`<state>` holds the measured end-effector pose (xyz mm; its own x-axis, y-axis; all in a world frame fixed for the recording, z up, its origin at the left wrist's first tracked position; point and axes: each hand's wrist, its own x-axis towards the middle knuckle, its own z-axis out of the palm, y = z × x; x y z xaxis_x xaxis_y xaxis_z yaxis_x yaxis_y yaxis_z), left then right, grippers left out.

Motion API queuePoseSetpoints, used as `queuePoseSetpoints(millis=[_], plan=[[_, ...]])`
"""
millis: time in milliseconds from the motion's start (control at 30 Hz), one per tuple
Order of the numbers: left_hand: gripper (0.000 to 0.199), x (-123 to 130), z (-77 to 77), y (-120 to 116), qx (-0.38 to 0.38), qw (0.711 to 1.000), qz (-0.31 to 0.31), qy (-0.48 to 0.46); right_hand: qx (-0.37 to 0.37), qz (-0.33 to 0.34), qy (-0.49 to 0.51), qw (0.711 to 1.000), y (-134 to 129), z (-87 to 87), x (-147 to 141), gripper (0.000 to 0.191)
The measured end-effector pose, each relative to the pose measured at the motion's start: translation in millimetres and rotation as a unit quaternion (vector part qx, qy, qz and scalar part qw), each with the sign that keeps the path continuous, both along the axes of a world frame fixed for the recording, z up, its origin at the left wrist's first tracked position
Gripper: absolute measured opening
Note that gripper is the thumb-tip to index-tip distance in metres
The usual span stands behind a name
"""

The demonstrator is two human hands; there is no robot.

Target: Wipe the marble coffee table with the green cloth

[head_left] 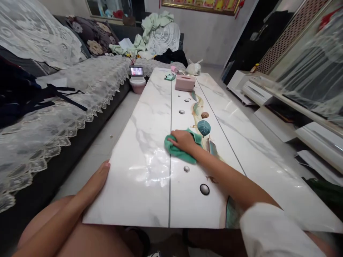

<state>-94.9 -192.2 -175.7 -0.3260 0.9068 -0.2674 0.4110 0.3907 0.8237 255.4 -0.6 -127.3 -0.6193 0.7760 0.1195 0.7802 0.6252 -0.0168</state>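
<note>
The cloth (177, 150) lies bunched beneath the gripping right hand (184, 140); the left hand (103, 172), farther off, touches the table (128, 192), hold unclear.

Appearing as a plain green cloth (182, 155), lying bunched, with loose folds spreading out at the edges. Resting on the table (128, 192), crossing the left dark line (169, 192) and covering part of the middle panel, just short of a printed teal leaf (204, 127). Presenting, on the table, a long, glossy white top with grey marbling; bearing printed pebbles (204, 189) and a wavy band (198, 107); reflecting light in bright patches.
</note>
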Motion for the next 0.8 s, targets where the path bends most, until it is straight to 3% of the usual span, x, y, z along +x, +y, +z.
queuePoseSetpoints(millis=[100,167,267,367,500,700,800], plan=[[0.071,3,5.9,-1,0.007,1.0,0.002,-0.018,0.004,-0.132,-0.002,0.991,81,17.9,-13,0.043],[0.069,5,9.2,-2,0.012,1.0,0.001,-0.015,0.003,-0.195,0.009,0.981,115,27.9,-21,0.046],[0.064,5,9.4,-2,0.025,1.0,-0.003,-0.009,-0.02,-0.228,0.021,0.973,135,37.3,-31,0.048],[0.06,2,2.6,0,0.037,0.999,0.005,-0.019,-0.041,-0.222,0.014,0.974,121,38.5,-32,0.049],[0.055,-5,-8.7,1,0.038,0.999,0.015,-0.015,-0.06,-0.157,-0.017,0.986,53,30.3,-13,0.045],[0.055,-9,-3.9,0,0.005,0.999,-0.003,0.045,-0.137,-0.056,-0.029,0.988,-135,11.4,46,0.035],[0.06,-5,5.2,-1,-0.016,0.997,0.0,0.078,-0.134,-0.02,0.029,0.99,-217,-2.1,72,0.028]])
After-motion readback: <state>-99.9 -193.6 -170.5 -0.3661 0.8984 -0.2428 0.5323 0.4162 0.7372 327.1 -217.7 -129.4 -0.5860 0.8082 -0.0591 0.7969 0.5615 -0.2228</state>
